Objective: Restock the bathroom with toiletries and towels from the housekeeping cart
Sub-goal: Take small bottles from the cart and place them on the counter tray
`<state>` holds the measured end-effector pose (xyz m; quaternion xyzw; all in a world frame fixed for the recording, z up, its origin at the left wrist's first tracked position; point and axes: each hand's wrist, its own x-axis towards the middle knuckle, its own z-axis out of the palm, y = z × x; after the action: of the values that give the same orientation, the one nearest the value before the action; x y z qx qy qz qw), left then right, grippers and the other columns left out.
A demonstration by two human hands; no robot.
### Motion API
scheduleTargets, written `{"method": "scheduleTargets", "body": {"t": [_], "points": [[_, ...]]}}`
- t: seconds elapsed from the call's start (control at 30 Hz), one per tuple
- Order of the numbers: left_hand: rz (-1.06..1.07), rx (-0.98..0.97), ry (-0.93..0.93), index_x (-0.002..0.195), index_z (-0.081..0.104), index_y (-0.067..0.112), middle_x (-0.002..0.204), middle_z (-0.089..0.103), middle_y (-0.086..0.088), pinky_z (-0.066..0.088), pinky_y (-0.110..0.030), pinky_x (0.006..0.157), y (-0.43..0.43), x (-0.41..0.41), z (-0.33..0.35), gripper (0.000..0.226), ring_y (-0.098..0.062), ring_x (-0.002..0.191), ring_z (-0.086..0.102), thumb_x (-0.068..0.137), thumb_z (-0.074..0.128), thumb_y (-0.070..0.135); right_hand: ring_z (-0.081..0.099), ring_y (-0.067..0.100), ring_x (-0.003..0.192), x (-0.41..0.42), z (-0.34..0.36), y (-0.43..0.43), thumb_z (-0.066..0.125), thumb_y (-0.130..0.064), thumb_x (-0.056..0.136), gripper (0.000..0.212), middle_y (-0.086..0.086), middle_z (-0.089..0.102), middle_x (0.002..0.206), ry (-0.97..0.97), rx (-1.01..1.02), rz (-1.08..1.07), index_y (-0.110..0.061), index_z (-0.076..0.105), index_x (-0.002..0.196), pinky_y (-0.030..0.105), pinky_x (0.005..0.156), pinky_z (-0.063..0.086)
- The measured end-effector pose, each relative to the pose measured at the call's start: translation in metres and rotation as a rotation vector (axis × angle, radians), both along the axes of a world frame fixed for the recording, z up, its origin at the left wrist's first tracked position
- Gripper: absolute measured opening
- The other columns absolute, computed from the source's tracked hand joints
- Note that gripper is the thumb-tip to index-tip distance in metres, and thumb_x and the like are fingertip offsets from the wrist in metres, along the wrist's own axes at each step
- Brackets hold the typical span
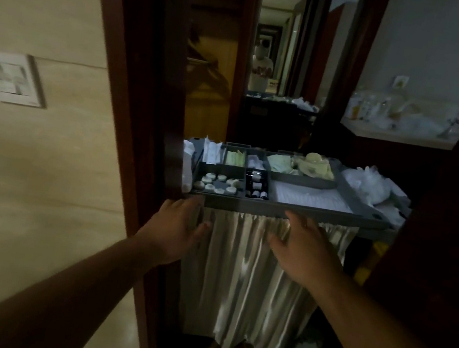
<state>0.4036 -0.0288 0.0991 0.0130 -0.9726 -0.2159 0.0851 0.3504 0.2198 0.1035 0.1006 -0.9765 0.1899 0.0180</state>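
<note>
left hand (181,226) and right hand (301,251) open, empty, at the cart (247,205); a crooked shove could hit the door frame (149,102).

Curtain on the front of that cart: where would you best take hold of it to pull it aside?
Probably high up, just under the grey tray, coming from the front. The curtain hangs in loose vertical pleats from that edge, so a fold pinches easily there and should slide sideways. The left hand and right hand are both open near that spot.
</note>
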Motion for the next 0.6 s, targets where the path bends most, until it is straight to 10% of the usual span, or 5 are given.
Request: {"method": "scheduleTargets", "body": {"t": [0.6], "points": [[-0.187,0.2,0.041,0.153,0.035,0.019,0.149,0.048,-0.008,0.037,-0.043,0.11,0.026,-0.269,-0.014,0.063,-0.031,0.137,0.038,0.099,0.053,0.046,0.037,0.032,0.134,-0.16,0.029,0.023,0.048,-0.05,0.097,0.064,0.009,0.037,0.15,0.135,0.246,-0.262,-0.026,0.028,0.153,0.045,0.105,0.039]]}}
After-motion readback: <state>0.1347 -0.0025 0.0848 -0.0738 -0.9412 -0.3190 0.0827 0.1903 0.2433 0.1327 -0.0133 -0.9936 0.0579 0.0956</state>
